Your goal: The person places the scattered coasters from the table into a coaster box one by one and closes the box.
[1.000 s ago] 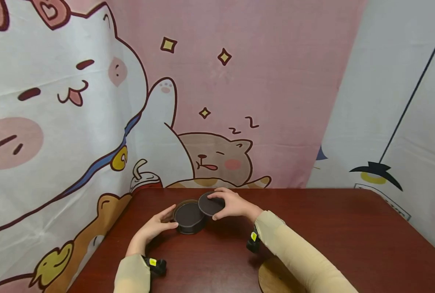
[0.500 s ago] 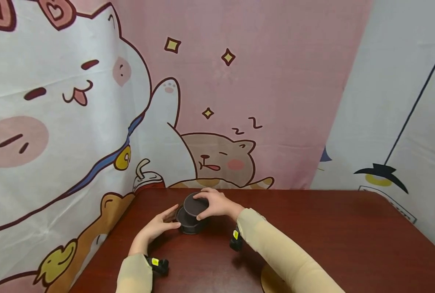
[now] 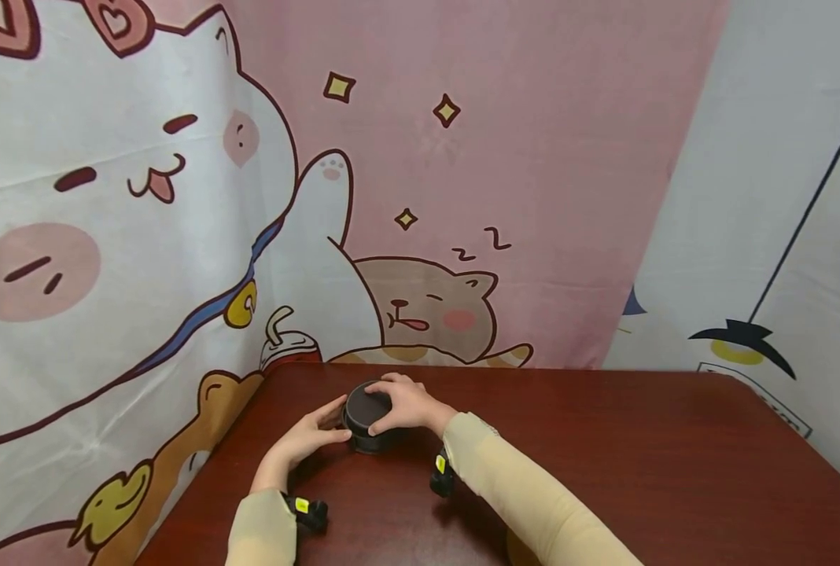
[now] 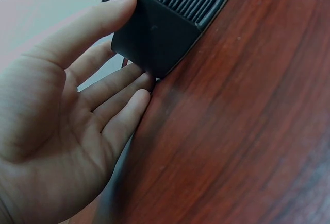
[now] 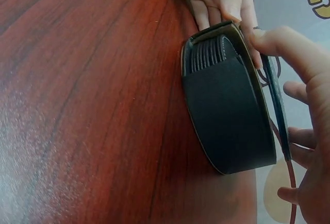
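Note:
A round black coaster holder [image 3: 372, 446] stands on the table, with dark stacked layers showing through its side slot [image 5: 209, 54] in the right wrist view. My left hand [image 3: 305, 436] grips its left side, thumb near the rim and fingers around the wall. Just over the holder, my right hand [image 3: 411, 406] holds a flat round black coaster [image 3: 366, 407] by its edge. The right wrist view shows a narrow gap between this coaster [image 5: 277, 105] and the holder's rim. From the head view, the coaster hides the holder's inside.
The dark red wooden table [image 3: 604, 464] extends to the right and toward the front. A light wooden round piece [image 3: 519, 552] lies near the front edge, mostly covered by the right sleeve [image 3: 533, 487]. A printed cartoon cloth [image 3: 547, 196] hangs behind the table.
My right hand has brought the coaster left and down, from overlapping the holder's right edge to right above it. The left hand keeps its grip on the holder. The head view has shifted slightly.

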